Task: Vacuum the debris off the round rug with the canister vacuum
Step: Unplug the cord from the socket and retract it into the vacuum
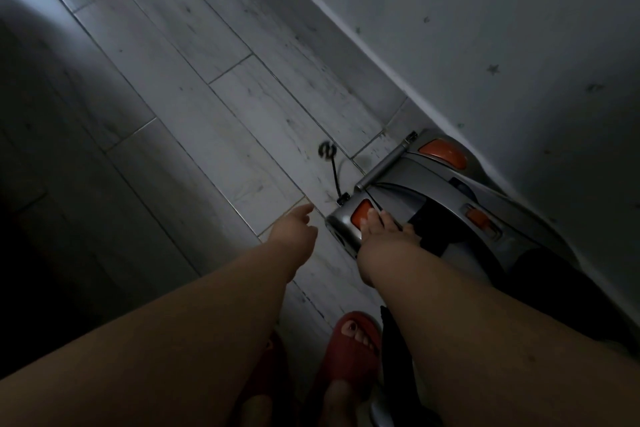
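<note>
A grey canister vacuum (433, 191) with orange buttons lies on the floor against the wall at the right. My right hand (384, 229) rests on its near end, fingers spread over an orange button (360, 211). A black power cord with its plug (327, 151) trails from that end onto the floor. Just left of the vacuum my left hand (294, 232) hovers over the floor, fingers loosely curled, holding nothing. No round rug is in view.
Grey wood-look floor planks (207, 62) run diagonally, dark at the left. A pale wall with small star marks (502, 45) and its skirting board border the right. My feet in red slippers (349, 350) stand at the bottom. A black hose part lies beside the vacuum.
</note>
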Demonstrator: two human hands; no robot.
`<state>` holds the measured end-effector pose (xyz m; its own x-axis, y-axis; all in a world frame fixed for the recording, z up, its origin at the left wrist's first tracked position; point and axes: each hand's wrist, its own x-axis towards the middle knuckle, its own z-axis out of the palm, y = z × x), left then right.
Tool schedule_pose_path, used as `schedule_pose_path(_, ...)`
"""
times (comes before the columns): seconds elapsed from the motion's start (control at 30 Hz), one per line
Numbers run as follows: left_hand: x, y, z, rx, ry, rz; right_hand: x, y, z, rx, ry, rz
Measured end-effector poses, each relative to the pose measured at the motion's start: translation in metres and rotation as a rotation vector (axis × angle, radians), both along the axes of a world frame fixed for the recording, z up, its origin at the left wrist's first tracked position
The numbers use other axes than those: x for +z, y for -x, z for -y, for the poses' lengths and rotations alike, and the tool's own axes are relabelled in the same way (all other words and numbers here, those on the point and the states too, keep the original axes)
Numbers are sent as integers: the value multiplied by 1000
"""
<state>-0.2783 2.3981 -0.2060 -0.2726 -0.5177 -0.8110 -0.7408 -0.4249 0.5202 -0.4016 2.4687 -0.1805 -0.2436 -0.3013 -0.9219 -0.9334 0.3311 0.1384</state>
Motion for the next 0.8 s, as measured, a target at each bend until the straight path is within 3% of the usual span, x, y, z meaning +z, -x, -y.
schedule_pose_path(0.8, 0, 28, -11, -134, 30, 66, -10, 6, 11, 132, 62, -19)
